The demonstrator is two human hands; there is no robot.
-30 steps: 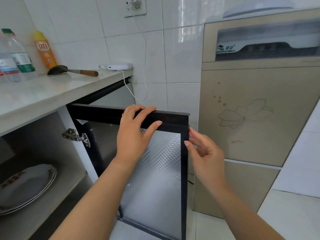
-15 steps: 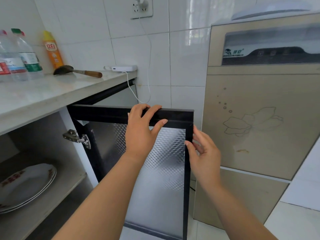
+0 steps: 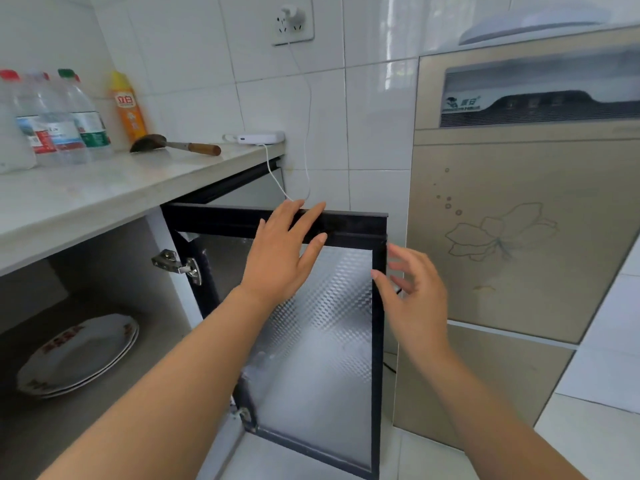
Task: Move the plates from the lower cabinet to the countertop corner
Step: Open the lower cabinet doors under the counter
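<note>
Both hands are at the open door (image 3: 311, 323), my left hand (image 3: 284, 251) flat on its top edge, my right hand (image 3: 412, 296) loosely spread beside its outer edge, while the plates (image 3: 76, 355) lie stacked on the cabinet shelf (image 3: 156, 358), down-left, nearer my left.

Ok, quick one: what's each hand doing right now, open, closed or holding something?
Left hand: open, straight fingers resting on the cabinet door's top edge.
Right hand: open, fingers spread beside the door's free edge, holding nothing.

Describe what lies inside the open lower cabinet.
A stack of plates with red rim patterns rests on the cabinet shelf. Their count is unclear. The left forearm covers the shelf's front part, and the frame cuts off the left side.
</note>
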